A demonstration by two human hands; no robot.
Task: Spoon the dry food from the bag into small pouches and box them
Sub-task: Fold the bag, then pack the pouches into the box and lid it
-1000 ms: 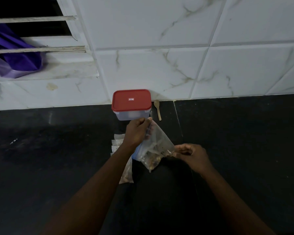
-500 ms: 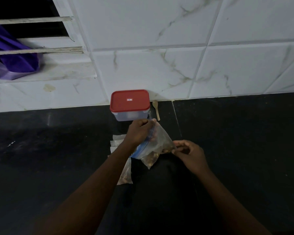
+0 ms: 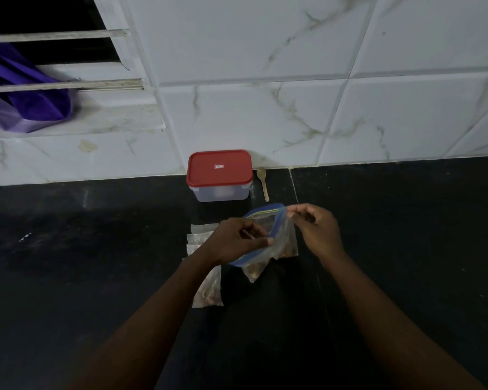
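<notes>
On the black counter (image 3: 96,277), close to the middle of the view, a clear zip bag (image 3: 284,239) with a blue rim is held between 2 hands. The left hand (image 3: 237,240) pinches the rim at the bag's 9 o'clock side with thumb and fingertips. The right hand (image 3: 317,232) pinches the rim at the 1 o'clock corner, its other fingers curled. Brown dry food (image 3: 255,273) sits in the lower part of the bag. At 12 o'clock from the bag stands a plastic box (image 3: 221,192) with its red lid (image 3: 219,168) on, against the tiled wall (image 3: 265,108). A small wooden spoon (image 3: 263,182) lies just beside the box at its 3 o'clock. Several small pouches (image 3: 202,235) lie at 9 o'clock from the bag, partly under the left wrist, and 1 filled pouch (image 3: 209,288) lies at 7 o'clock. Something purple (image 3: 26,108) rests on the sill at 10 o'clock.
</notes>
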